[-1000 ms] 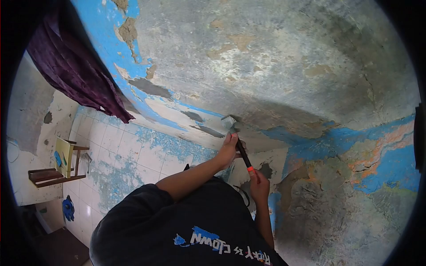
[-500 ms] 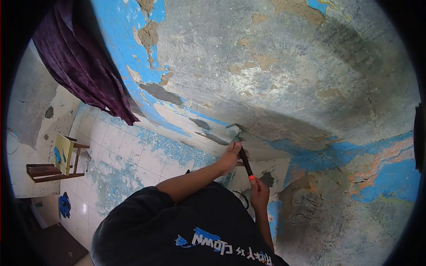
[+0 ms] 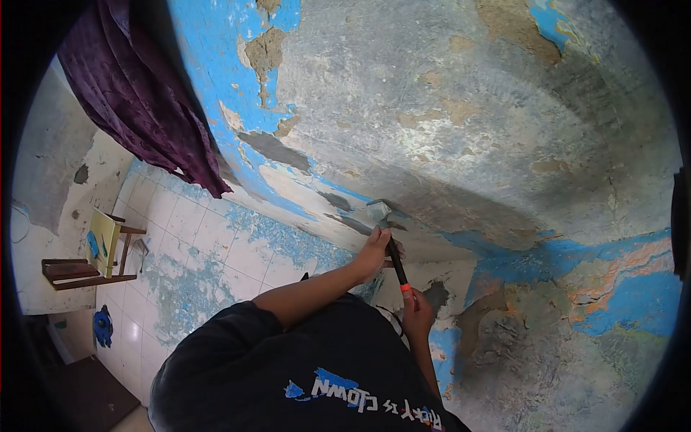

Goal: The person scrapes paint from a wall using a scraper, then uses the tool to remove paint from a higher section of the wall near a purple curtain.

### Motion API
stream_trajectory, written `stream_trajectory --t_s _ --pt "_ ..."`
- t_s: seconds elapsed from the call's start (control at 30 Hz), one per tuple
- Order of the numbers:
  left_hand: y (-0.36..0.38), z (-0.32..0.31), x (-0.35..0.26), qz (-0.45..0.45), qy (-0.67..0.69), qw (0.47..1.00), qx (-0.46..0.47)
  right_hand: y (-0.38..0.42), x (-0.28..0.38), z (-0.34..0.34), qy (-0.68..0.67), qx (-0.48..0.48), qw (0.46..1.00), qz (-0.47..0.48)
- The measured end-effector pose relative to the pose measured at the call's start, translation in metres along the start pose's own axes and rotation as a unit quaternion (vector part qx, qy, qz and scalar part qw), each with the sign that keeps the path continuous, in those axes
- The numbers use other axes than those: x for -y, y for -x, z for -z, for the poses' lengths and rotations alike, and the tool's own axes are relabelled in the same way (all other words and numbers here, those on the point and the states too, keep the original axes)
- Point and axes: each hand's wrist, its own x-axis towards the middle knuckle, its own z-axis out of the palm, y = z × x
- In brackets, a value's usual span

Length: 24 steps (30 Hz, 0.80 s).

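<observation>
2 hands on 1 scraper (image 3: 401,275). Left hand (image 3: 372,256) is wrapped around the black handle just below the blade (image 3: 378,211), fingers closed, thumb up along the neck. Right hand (image 3: 418,314) grips the handle's lower end, fingers closed just below the red-orange band (image 3: 405,288). Scraper sits tilted in front of the person's dark shirt (image 3: 288,360), blade up at the wall (image 3: 446,86), near the end of a thin blue paint strip; can't tell if the full edge is touching.

Wall is mostly bare grey, with blue paint left in patches. Floor (image 3: 180,225) is pale tile, blue flakes scattered along the wall base. Purple curtain (image 3: 137,108) hangs upper left. Far left: wooden chair (image 3: 109,245) with a yellow top, 1 blue item (image 3: 103,326) on the floor near it, too small to identify.
</observation>
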Motion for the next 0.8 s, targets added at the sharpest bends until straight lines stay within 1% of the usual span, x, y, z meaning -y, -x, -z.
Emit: stream_trajectory --t_s 0.23,0.37,0.47,0.77,0.8 --pt "0.000 0.001 -0.001 -0.013 0.003 1.000 -0.007 0.004 0.000 -0.010 0.000 -0.029 0.999 0.017" --pt "-0.001 0.001 0.001 -0.006 0.028 0.999 -0.017 0.000 -0.001 -0.007 0.007 -0.030 0.999 0.020" --pt "-0.003 0.005 0.003 -0.015 0.018 0.999 -0.027 0.000 -0.005 -0.012 0.004 -0.029 0.999 0.019" --pt "0.003 0.024 -0.018 -0.100 0.037 0.990 -0.091 -0.011 0.016 -0.038 0.008 -0.002 0.999 0.037" --pt "0.005 0.026 -0.021 -0.091 0.042 0.991 -0.090 -0.011 0.018 -0.042 0.014 -0.002 0.999 0.043"
